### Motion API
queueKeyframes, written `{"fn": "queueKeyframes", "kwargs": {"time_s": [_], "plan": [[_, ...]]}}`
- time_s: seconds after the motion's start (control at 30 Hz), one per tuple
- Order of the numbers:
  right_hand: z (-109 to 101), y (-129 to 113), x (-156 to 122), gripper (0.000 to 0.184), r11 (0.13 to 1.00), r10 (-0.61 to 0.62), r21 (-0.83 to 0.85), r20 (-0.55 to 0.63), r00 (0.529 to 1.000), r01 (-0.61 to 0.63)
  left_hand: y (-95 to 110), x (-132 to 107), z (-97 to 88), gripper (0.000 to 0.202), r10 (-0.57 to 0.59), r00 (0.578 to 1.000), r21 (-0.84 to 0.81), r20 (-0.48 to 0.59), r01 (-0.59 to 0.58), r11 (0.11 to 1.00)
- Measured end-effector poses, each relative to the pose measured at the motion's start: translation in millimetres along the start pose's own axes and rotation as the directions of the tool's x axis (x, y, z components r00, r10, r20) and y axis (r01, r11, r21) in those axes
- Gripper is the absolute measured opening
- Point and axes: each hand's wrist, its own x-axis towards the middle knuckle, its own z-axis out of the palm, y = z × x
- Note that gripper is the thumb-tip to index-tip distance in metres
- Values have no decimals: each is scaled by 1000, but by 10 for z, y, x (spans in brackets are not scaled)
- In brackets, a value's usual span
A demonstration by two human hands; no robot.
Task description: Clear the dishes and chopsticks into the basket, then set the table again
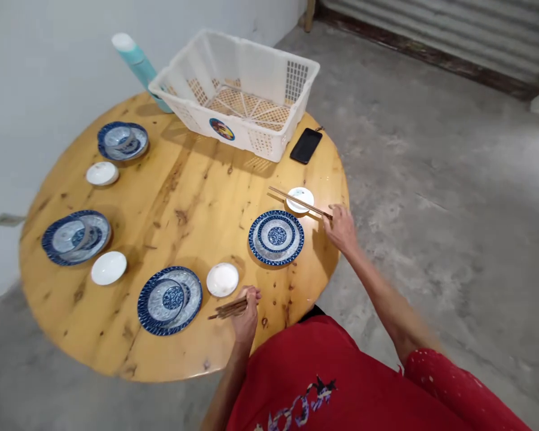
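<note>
My left hand (pixel 246 316) is closed around a bundle of wooden chopsticks (pixel 227 308), low over the table's near side, close to a small white bowl (pixel 223 279). With my right hand (pixel 340 228) I pinch the thick ends of a pair of chopsticks (pixel 299 201). Their thin ends reach left across another small white bowl (pixel 300 193); whether they rest on its rim I cannot tell. Just below that lies a blue-patterned plate (pixel 254 245) with a matching bowl (pixel 277 235) on it. Left of my left hand is another blue plate (pixel 194 299) holding a glassy-looking bowl (pixel 161 301).
On the round wooden table (pixel 193 209), two more blue plates with bowls stand at left, beside small white bowls (pixel 109 267). A white plastic basket (pixel 233 90), a teal bottle (pixel 137 63) and a black phone (pixel 306 145) are along the far edge. A wall borders the left.
</note>
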Motion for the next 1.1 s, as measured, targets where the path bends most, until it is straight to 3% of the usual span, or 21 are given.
{"fn": "queueKeyframes", "kwargs": {"time_s": [0.13, 0.23, 0.33, 0.43, 0.53, 0.63, 0.73, 0.9, 1.1], "plan": [[195, 30, 260, 38, 980, -55, -179, 169, 984, 86, 91, -114, 96, 39, 41, 985, -62, -171, -52, 997], [248, -29, 285, 29, 967, -8, -243, 287, 958, 81, 179, -102, 154, 39, 22, 982, -108, -186, -42, 993], [151, -147, 202, 30, 967, 59, -250, 377, 924, 40, 306, -12, 214, 42, 6, 979, -179, -202, -43, 983], [-31, -382, -31, 34, 979, 45, -202, 346, 937, 28, 450, 90, 282, 41, -31, 980, -358, -196, -42, 933], [-174, -742, -414, 38, 988, -136, -35, 293, 947, 152, 567, 176, 315, 39, -83, 992, -562, -93, 16, 827], [-218, -1135, -841, 41, 940, -332, 180, 302, 893, 289, 632, 226, 293, 43, -116, 993, -654, -21, 74, 753], [-174, -1433, -1169, 41, 894, -438, 257, 322, 839, 368, 642, 222, 241, 49, -108, 993, -658, -38, 56, 751], [-32, -1625, -1404, 42, 860, -510, 219, 330, 795, 461, 605, 153, 142, 50, -42, 997, -616, -62, -5, 788], [63, -1698, -1419, 38, 831, -542, 102, 362, 758, 546, 673, 76, 50, 46, -67, 994, -599, -81, 5, 801]]}}
